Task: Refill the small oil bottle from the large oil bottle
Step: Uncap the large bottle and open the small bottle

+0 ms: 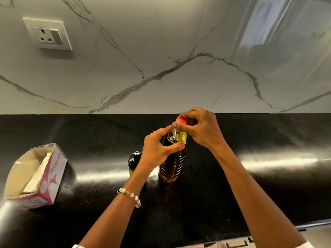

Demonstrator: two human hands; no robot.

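The left hand [157, 149] hides part of the small bottle [134, 161]; right fingers [180, 124] cover most of the red cap [181, 120].

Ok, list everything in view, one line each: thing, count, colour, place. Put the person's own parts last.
large oil bottle: one, clear ribbed plastic with dark amber oil, upright mid-counter
cap: one, red-pink, on top of the large bottle
small oil bottle: one, dark with a yellow-green lower part, upright just left of the large bottle, partly behind the left wrist
carton: one, pink and white, open-topped, on the counter at left
wall socket: one, white, on the marble wall upper left
counter: one, glossy black
bracelet: one, pale beads, on the left wrist
left hand: one, gripping the large bottle's neck
right hand: one, fingers around the cap
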